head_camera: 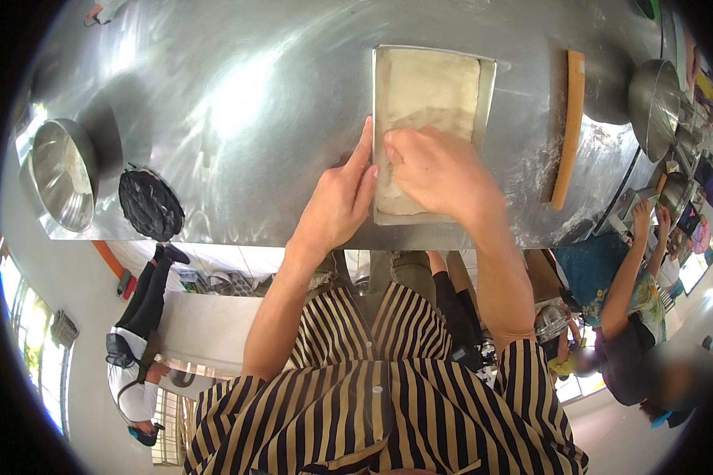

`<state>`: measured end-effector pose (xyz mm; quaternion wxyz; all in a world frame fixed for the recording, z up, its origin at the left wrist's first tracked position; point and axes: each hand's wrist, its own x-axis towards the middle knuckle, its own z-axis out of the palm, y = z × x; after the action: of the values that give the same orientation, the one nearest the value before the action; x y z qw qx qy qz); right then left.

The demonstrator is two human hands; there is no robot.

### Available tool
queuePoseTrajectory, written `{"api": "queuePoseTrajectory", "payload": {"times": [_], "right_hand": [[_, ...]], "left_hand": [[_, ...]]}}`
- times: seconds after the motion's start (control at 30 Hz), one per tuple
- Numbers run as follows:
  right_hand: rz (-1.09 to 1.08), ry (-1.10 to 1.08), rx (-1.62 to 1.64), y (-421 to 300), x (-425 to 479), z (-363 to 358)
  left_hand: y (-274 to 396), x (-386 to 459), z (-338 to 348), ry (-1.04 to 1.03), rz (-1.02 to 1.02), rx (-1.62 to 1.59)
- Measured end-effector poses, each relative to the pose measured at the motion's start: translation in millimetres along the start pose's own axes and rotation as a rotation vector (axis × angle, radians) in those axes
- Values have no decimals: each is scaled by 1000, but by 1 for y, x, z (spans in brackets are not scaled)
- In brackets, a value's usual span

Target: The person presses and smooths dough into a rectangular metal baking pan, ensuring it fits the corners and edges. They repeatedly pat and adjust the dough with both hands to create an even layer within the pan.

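Observation:
Before me a rectangular metal baking pan stands near the edge of a stainless steel table. Pale, flattened dough covers most of its bottom. My right hand is curled into a fist over the dough, its knuckles down against or just above it; nothing shows in its grasp, and it hides part of the dough. Along the pan's left side lies my left hand, its index finger stretched along the outer wall and the thumb apart from it near the rim. No object is in that hand.
A wooden rolling pin lies to the right, with flour smears around it. Beyond it is a metal bowl. Another bowl and a crumpled black cloth or bag sit at the left. A co-worker stands at the right.

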<state>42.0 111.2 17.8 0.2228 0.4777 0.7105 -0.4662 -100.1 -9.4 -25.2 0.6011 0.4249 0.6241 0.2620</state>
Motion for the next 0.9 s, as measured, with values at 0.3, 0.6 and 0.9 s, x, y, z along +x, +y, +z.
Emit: {"api": "queuePoseTrajectory", "payload": {"times": [0.3, 0.6, 0.9], "right_hand": [[36, -78, -40, -5, 18, -14], [43, -36, -10, -13, 15, -29], [50, -44, 20, -3, 40, -24]], "left_hand": [[3, 0, -1, -16, -4, -13], [2, -2, 0, -11, -16, -28], [-3, 1, 0, 8, -7, -24]]}}
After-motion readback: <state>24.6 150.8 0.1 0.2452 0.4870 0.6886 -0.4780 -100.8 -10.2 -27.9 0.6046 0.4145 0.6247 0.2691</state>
